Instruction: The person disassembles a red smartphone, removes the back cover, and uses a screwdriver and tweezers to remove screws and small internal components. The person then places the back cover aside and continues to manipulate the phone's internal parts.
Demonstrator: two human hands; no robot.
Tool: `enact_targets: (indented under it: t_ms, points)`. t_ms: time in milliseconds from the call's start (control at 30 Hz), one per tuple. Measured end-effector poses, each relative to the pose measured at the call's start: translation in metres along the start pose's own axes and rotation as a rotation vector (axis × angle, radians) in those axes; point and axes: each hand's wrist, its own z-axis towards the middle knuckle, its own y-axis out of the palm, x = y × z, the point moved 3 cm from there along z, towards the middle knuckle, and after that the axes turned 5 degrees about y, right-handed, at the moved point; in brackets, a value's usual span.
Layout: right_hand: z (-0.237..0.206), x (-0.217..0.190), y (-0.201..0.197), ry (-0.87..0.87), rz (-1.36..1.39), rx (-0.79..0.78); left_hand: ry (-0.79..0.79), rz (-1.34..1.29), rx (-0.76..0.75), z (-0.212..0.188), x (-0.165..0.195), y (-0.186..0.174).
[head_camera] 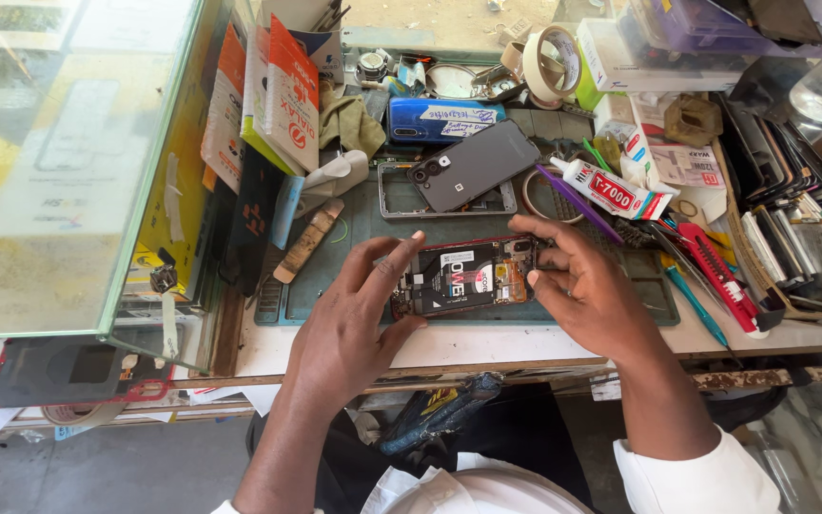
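- Fingers of the left hand (352, 319) lie spread over the left end of an opened phone (463, 276), thumb under its near edge and fingertips on top, so that end of the phone is hidden.
- The right hand (587, 295) grips the phone's right end with curled fingers; the forefinger reaches along the far edge and the thumb tip presses the near right corner. What lies beneath its fingers cannot be made out.
- The opened phone sits on a green work mat (354, 233) near the bench's front edge, back cover off, black battery and a strip of circuit board showing between the two hands.
- Just behind it a grey phone (473, 164) rests tilted across an empty metal phone frame (397, 200), covering most of the frame.
- A blue phone (440, 119) lies farther back, partly under paper labels.
- A white glue tube (613, 190) and a purple stick (577, 202) lie to the right of the grey phone; the stick's far end is hidden by the tube.
- A red-handled cutter (715, 271) lies at the right, its tip lost in clutter.
- A glass case (68, 162) fills the left, cut off by the frame edge, reflections blurring its contents.
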Motion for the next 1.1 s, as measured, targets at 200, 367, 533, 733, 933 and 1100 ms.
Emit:
enact_targets:
  t_ms: [200, 367, 533, 733, 933, 1100]
  points:
    - [-0.003, 0.011, -0.009, 0.036, 0.128, -0.05, -0.008, 0.077, -0.012, 0.001, 0.004, 0.002]
    - [-0.006, 0.002, -0.015, -0.089, 0.371, -0.058, -0.05, 0.042, -0.011, 0.003, 0.007, 0.0]
    - [-0.009, -0.003, -0.012, -0.116, 0.5, -0.042, -0.077, 0.024, 0.001, 0.005, 0.008, -0.001]
    - [-0.014, 0.001, -0.004, -0.133, 0.728, -0.079, -0.088, 0.012, 0.027, 0.007, 0.009, 0.0]
    - [-0.028, -0.005, -0.001, -0.264, 0.718, -0.252, -0.008, -0.06, 0.086, 0.005, 0.01, -0.003]
    - [-0.03, -0.008, 0.01, -0.282, 0.611, -0.185, 0.03, -0.111, 0.061, 0.005, 0.014, 0.002]
